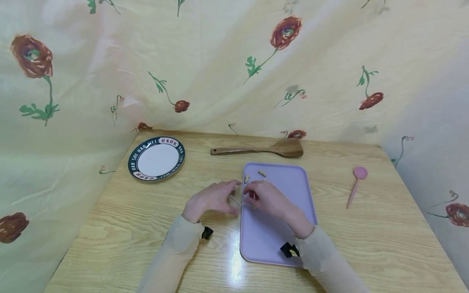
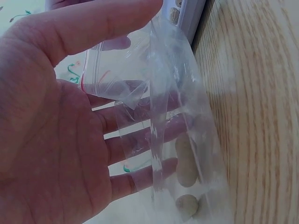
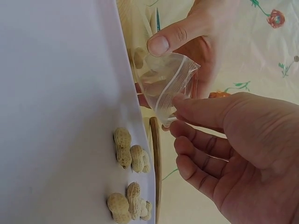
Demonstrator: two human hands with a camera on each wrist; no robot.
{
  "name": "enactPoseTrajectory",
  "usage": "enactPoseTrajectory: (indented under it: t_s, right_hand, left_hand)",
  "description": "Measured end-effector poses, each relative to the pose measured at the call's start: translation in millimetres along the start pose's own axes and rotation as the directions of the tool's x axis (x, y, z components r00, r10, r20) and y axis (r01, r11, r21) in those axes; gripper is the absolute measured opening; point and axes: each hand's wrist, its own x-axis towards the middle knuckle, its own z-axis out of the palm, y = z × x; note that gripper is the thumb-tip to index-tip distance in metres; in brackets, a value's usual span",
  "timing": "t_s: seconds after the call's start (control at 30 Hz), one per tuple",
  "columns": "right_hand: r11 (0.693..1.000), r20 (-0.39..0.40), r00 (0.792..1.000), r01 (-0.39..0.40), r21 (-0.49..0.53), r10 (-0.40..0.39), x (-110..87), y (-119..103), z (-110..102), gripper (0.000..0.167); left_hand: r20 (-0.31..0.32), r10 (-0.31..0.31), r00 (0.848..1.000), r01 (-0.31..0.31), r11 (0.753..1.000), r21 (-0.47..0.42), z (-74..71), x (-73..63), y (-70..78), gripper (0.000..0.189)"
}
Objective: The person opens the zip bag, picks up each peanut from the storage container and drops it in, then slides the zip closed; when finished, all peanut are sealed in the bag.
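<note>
Left hand (image 1: 214, 197) grips a clear zip bag (image 3: 161, 81) between thumb and fingers at the left edge of the lilac tray (image 1: 282, 179); right hand (image 1: 269, 198) pinches the bag's mouth. Peanuts (image 2: 186, 161) show through its film. Loose peanuts (image 3: 123, 147) lie on the tray. Plate (image 1: 158, 159), rear left of table (image 1: 110, 228): rim lettered "HAO SHI HAO WEI"; its Chinese characters too small to read surely.

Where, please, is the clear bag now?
In the right wrist view, the clear bag is right of the tray, between the left hand and right hand.

Plain cream sleeves (image 1: 175, 249) carry 2 small black devices (image 1: 207, 233), 1 at each cuff (image 1: 189, 224).
</note>
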Motion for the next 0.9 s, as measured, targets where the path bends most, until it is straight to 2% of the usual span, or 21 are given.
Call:
enactPoseTrajectory:
  t_s: [0.27,0.4,0.5,0.73,0.9]
  right_hand:
    - [0.999,-0.026,1.0,0.01,0.042,-0.009,-2.4,6.1,0.2,0.012]
    - [0.997,-0.035,0.999,-0.009,0.079,0.012,-6.2,13.8,-6.2,0.013]
    - [0.995,-0.048,0.999,-0.018,0.097,0.023,-9.8,24.2,-13.6,0.013]
    - [0.996,-0.129,0.992,0.022,0.088,-0.011,-23.8,54.0,-31.0,0.017]
    - [0.996,-0.11,0.994,0.008,0.09,0.002,-37.1,70.4,-39.0,0.018]
  left_hand:
    - [0.002,-0.006,1.0,0.006,1.0,-0.007,-0.2,-0.4,-0.1,0.084]
    - [0.001,-0.009,1.0,0.009,1.0,-0.001,0.1,0.1,0.1,0.085]
    - [0.001,-0.009,1.0,0.009,1.0,0.003,0.0,0.5,0.3,0.086]
    - [0.006,-0.008,1.0,0.008,1.0,-0.009,-0.6,0.2,0.5,0.086]
    - [0.002,-0.005,1.0,0.005,1.0,-0.019,-0.1,-0.7,-0.3,0.085]
